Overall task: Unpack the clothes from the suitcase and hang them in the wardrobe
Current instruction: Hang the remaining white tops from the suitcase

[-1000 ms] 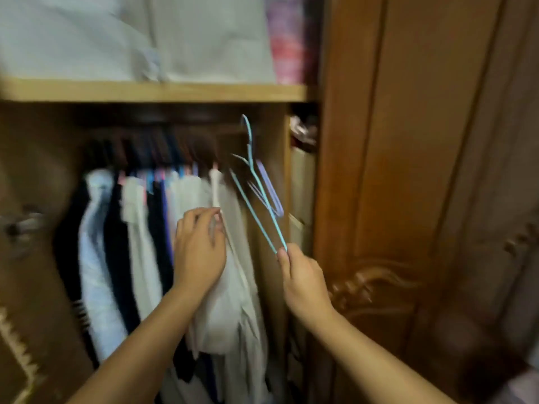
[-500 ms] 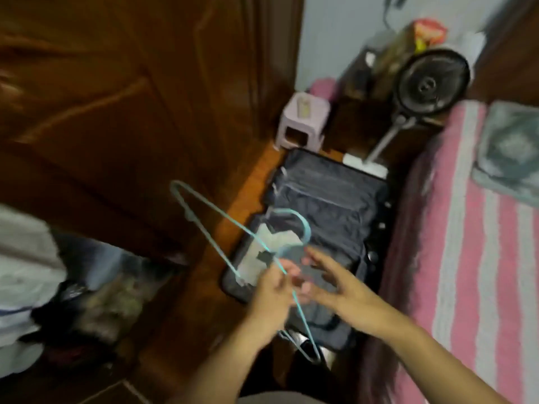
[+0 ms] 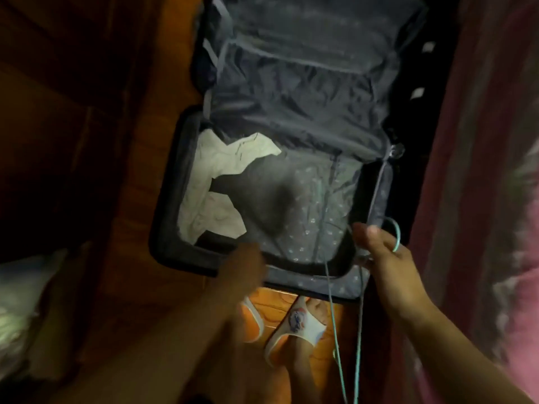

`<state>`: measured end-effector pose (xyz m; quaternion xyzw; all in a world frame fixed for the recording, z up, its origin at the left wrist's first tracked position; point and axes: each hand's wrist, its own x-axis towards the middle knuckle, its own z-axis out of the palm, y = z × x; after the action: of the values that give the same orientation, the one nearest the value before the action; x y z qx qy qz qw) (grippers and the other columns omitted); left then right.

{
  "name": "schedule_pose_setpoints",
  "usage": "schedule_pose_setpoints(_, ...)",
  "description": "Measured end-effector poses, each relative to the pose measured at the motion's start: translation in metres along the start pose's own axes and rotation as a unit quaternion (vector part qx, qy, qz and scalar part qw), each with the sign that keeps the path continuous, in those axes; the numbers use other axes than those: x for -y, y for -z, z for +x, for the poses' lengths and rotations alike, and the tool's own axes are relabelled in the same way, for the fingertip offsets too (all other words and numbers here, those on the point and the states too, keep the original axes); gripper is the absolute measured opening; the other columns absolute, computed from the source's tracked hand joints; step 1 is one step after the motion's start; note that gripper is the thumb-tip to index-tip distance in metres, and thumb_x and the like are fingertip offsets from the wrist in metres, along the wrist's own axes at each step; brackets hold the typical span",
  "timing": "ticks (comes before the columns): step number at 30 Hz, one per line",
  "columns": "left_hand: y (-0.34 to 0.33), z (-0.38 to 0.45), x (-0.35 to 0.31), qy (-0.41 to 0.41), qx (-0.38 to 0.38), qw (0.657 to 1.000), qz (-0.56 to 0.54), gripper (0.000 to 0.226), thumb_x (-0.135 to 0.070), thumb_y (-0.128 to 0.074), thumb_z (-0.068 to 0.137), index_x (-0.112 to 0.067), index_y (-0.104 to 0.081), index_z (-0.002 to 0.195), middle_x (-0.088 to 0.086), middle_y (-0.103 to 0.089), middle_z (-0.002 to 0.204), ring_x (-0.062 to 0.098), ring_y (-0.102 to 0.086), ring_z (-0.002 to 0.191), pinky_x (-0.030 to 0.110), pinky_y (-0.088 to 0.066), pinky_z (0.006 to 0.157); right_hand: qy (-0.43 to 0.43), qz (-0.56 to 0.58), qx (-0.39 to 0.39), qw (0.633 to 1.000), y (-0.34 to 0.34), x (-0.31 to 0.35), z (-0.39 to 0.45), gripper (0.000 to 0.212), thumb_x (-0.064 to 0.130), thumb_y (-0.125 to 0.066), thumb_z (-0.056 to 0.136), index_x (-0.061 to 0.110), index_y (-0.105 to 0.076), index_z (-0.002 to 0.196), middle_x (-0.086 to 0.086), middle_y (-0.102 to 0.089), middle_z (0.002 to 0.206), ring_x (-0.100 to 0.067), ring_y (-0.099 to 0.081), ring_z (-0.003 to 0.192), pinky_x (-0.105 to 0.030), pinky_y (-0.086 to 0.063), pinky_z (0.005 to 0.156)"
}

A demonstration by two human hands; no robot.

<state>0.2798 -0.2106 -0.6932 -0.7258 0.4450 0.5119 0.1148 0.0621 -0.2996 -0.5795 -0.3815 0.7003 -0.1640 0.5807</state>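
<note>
An open dark suitcase (image 3: 169,228) lies on the wooden floor below me. In its near half lie a white garment (image 3: 215,182) and a dark garment (image 3: 259,199) on the patterned lining. My right hand (image 3: 385,258) hovers over the case's near right corner and holds a light blue wire hanger (image 3: 335,330), whose hook loops over my fingers while its body hangs down. My left hand (image 3: 242,263), blurred by motion, reaches over the suitcase's near edge; whether it touches anything is unclear.
A dark wooden wardrobe door (image 3: 73,112) stands on the left, with pale clothes (image 3: 20,310) at the lower left. A pink striped bed cover (image 3: 495,199) runs along the right. My feet in white and orange slippers (image 3: 294,325) stand just before the suitcase.
The view swung from the wardrobe rail down to the suitcase. The hanger passed fully into my right hand, and my left hand let go and moved toward the case.
</note>
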Motion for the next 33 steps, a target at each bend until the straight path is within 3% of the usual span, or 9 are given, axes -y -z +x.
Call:
schedule_pose_setpoints(3, -0.002, 0.109, 0.097, 0.085, -0.076, 0.982, 0.152, 0.064, -0.029, -0.044, 0.105, -0.01, -0.016, 0.159, 0.023, -0.018, 0.162, 0.041, -0.023, 0.149, 0.053, -0.024, 0.119, 0.028, -0.004, -0.046, 0.999, -0.034, -0.061, 0.067, 0.026, 0.007, -0.063, 0.096, 0.029, -0.074, 0.103, -0.005, -0.073, 0.1, -0.022, -0.064, 0.088, -0.038, -0.052, 0.084)
schedule_pose_setpoints(6, 0.001, 0.175, 0.165, 0.121, -0.163, 0.954, 0.223, 0.072, -0.025, -0.041, 0.105, 0.0, 0.0, 0.158, 0.033, -0.01, 0.161, 0.046, -0.022, 0.147, 0.055, -0.026, 0.117, 0.05, 0.01, -0.078, 0.996, -0.061, -0.102, 0.104, 0.03, 0.001, -0.061, 0.096, 0.027, -0.076, 0.095, -0.012, -0.065, 0.124, -0.022, -0.065, 0.102, -0.033, -0.054, 0.089)
schedule_pose_setpoints(11, 0.008, 0.193, 0.175, 0.155, -0.129, 0.962, 0.185, 0.022, -0.007, -0.059, 0.095, 0.005, -0.061, 0.113, 0.024, -0.064, 0.113, 0.035, -0.067, 0.097, 0.038, -0.055, 0.075, 0.006, 0.033, -0.059, 0.998, -0.078, -0.124, 0.09, 0.02, 0.011, -0.05, 0.102, 0.017, -0.069, 0.097, -0.004, -0.07, 0.09, -0.016, -0.068, 0.079, -0.017, -0.052, 0.067)
schedule_pose_setpoints(14, 0.002, 0.148, 0.151, 0.153, -0.136, 0.977, 0.058, 0.025, -0.01, -0.049, 0.101, 0.005, -0.06, 0.118, 0.025, -0.056, 0.13, 0.04, -0.056, 0.117, 0.045, -0.046, 0.099, -0.035, 0.039, -0.07, 0.996, -0.063, -0.11, 0.055, 0.023, 0.017, -0.048, 0.104, 0.012, -0.069, 0.095, -0.009, -0.061, 0.08, -0.015, -0.062, 0.068, -0.025, -0.057, 0.065)
schedule_pose_setpoints(17, 0.005, 0.079, 0.115, 0.162, -0.08, 0.983, -0.038, 0.029, -0.013, -0.045, 0.103, 0.003, -0.059, 0.123, 0.026, -0.057, 0.131, 0.041, -0.056, 0.119, 0.044, -0.046, 0.099, -0.05, 0.008, -0.047, 0.998, -0.041, -0.075, 0.008, 0.024, 0.016, -0.047, 0.104, 0.013, -0.069, 0.093, -0.011, -0.059, 0.084, -0.015, -0.057, 0.064, -0.021, -0.052, 0.049)
schedule_pose_setpoints(21, 0.0, 0.053, 0.101, 0.093, -0.056, 0.994, -0.014, 0.029, -0.018, -0.043, 0.103, -0.012, -0.056, 0.127, 0.016, -0.057, 0.133, 0.037, -0.057, 0.12, 0.044, -0.047, 0.101, -0.045, -0.033, 0.004, 0.998, -0.021, -0.045, -0.007, 0.022, 0.022, -0.051, 0.103, 0.021, -0.07, 0.094, -0.018, -0.06, 0.083, -0.017, -0.057, 0.065, -0.022, -0.046, 0.048)
schedule_pose_setpoints(27, -0.035, 0.181, 0.122, 0.027, -0.129, 0.988, 0.08, 0.065, -0.029, -0.052, 0.103, -0.016, -0.021, 0.158, 0.015, -0.023, 0.162, 0.035, -0.033, 0.143, 0.047, -0.03, 0.116, 0.037, -0.049, -0.012, 0.998, -0.038, -0.086, 0.078, 0.023, 0.02, -0.05, 0.103, 0.014, -0.069, 0.093, -0.003, -0.066, 0.074, -0.01, -0.058, 0.054, -0.027, -0.041, 0.047)
schedule_pose_setpoints(31, -0.046, 0.241, 0.139, -0.03, -0.182, 0.955, 0.232, 0.04, -0.027, -0.05, 0.101, -0.015, -0.047, 0.139, 0.014, -0.045, 0.144, 0.033, -0.047, 0.126, 0.042, -0.043, 0.102, 0.027, -0.026, -0.011, 0.999, -0.045, -0.133, 0.11, 0.025, 0.023, -0.05, 0.103, 0.016, -0.07, 0.09, 0.001, -0.067, 0.069, -0.012, -0.057, 0.055, -0.024, -0.038, 0.044)
schedule_pose_setpoints(33, -0.044, 0.237, 0.138, -0.065, -0.225, 0.955, 0.184, 0.031, -0.024, -0.041, 0.101, -0.01, -0.058, 0.123, 0.016, -0.062, 0.122, 0.034, -0.059, 0.105, 0.046, -0.048, 0.091, 0.021, -0.018, -0.024, 0.999, -0.042, -0.143, 0.105, 0.024, 0.02, -0.05, 0.103, 0.012, -0.07, 0.093, 0.004, -0.063, 0.064, -0.01, -0.055, 0.053, -0.022, -0.038, 0.044)
